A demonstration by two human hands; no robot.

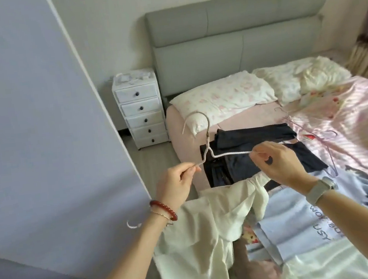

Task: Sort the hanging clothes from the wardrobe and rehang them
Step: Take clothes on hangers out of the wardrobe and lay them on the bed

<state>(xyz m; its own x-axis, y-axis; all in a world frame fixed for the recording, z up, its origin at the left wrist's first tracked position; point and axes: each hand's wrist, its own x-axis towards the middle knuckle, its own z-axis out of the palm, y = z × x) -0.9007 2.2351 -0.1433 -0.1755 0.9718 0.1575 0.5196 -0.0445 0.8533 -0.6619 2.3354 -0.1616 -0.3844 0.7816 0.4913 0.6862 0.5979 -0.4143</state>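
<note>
Two hands pinching a wire hanger point(212, 152), left hand point(178, 181), right hand point(280, 165), above bed edge point(176, 144).

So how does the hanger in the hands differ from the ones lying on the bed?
The held hanger is whitish, lifted off the bed, each end pinched by the left hand and right hand. The loose hangers are pinkish and lie untouched on the quilt. All are thin, hooked and empty.

Both hands, left point(176, 181) and right point(280, 165), pinch a white hanger's point(207, 150) ends above dark clothes point(249, 155) on the bed point(256, 115).
</note>
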